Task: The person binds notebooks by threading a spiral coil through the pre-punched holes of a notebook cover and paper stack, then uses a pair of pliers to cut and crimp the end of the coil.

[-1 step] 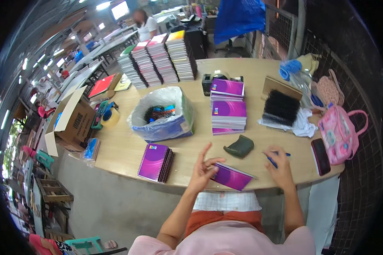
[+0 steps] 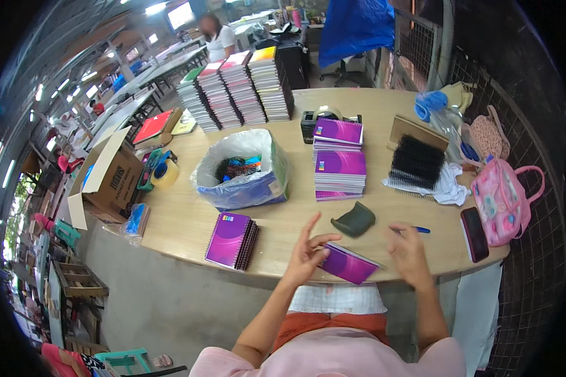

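My left hand (image 2: 305, 254) pinches the left end of a purple spiral notebook (image 2: 351, 264) near the table's front edge, its index finger stretched out. My right hand (image 2: 410, 254) hovers right of that notebook, fingers curled and slightly blurred; what they hold is hidden. Just beyond its fingers shows the end of a blue pen (image 2: 423, 230). A dark green curved piece (image 2: 353, 219) lies between and beyond my hands. To the left sits a small pile of purple notebooks (image 2: 228, 240). Farther off are stacked purple notebooks (image 2: 339, 163).
A plastic-lined bin (image 2: 277, 173) holds black and coloured bits. Tall notebook stacks (image 2: 229, 91), a tape dispenser (image 2: 308, 129) and a carton (image 2: 113, 179) stand around it. On the right lie black spiral coils (image 2: 415, 162), a dark case (image 2: 474, 234) and a pink bag (image 2: 500, 201).
My right hand has turned slightly, and the slim blue thing seen between its fingers before is hidden now. My left hand and the notebook have barely moved.
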Available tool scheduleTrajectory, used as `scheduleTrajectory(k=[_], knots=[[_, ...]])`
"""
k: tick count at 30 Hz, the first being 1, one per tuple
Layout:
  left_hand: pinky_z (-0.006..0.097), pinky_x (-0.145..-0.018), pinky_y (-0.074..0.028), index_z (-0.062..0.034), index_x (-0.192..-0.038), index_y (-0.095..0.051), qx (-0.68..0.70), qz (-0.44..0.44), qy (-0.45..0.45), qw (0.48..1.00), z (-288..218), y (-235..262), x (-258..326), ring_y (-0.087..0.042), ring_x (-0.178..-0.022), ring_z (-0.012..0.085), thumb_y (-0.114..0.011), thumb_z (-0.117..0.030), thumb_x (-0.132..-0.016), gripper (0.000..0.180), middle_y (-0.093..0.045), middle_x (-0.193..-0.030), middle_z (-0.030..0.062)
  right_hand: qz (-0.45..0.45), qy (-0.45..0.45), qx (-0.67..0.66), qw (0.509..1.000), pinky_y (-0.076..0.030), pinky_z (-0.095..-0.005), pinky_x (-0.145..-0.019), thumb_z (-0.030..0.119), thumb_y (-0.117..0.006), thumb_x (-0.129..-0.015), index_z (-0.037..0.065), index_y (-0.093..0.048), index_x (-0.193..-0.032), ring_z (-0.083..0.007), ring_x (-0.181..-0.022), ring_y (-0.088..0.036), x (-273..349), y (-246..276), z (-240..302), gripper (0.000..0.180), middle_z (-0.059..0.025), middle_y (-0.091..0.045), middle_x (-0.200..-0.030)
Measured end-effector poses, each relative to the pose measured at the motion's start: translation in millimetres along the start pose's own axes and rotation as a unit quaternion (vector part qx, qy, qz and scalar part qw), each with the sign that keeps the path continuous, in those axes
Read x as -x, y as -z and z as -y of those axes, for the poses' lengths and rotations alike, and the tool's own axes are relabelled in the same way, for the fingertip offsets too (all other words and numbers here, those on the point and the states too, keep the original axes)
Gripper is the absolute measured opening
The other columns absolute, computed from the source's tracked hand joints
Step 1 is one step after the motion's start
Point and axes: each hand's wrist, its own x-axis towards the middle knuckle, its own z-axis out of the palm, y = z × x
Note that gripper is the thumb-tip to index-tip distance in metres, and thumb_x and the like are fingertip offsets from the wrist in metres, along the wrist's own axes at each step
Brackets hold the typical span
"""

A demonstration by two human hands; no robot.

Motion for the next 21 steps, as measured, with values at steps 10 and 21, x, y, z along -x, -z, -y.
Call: scheduleTrajectory(k=[10,21], knots=[[0.027,-0.079,-0.055,-0.0142,-0.158,-0.016,0.016,-0.098,-0.002,0.995,-20,-20,-15,-0.066,-0.088,0.0139,-0.065,0.008,-0.088,0.088,-0.068,-0.102,0.0109,-0.052,0.016,0.017,0.998,-0.041,-0.0456,-0.104,0.027,-0.073,-0.086,0.004,-0.066,-0.117,-0.0373,-0.120,-0.053,-39,-21,27,0.039,-0.0173,-0.058,-0.126],[0.026,-0.080,-0.055,-0.0099,-0.156,-0.021,-0.025,-0.114,-0.001,0.993,-34,-21,-28,-0.066,-0.092,0.0140,-0.063,0.011,-0.085,0.085,-0.070,-0.103,0.0135,-0.108,-0.053,0.169,0.978,-0.044,-0.0482,-0.092,0.030,-0.074,-0.084,0.006,-0.063,-0.120,-0.0334,-0.103,-0.057,-6,0,-79,0.045,-0.0143,-0.058,-0.112]])
